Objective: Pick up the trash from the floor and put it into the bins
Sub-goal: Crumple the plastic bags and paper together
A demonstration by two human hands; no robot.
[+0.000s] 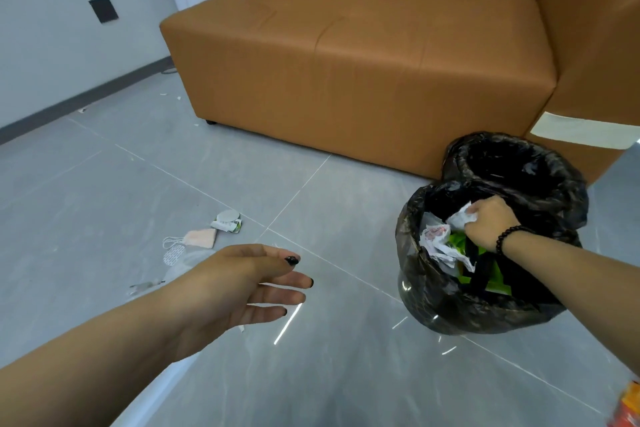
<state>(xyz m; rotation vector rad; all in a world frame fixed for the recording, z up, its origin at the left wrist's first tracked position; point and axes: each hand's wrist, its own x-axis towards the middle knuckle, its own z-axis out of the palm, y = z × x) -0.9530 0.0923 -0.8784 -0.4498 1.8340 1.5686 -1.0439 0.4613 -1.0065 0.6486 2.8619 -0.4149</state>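
Fingers, right hand [486,224]: I see them clenched around crumpled paper [462,217], inside near bin [433,302].
Fingers, left hand [242,282]: released, spread; floor litter [204,237] lies beyond.

no readable text anywhere, red print on crumpled wrapper [433,234] in the bin too blurry to read

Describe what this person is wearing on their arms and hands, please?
Both forearms are bare, with no sleeves in view. The right hand has a bracelet of dark round beads at the wrist. The left hand has dark, near-black polish on the fingernails, and nothing is worn at its wrist. No gloves, rings or watch can be seen on either hand.
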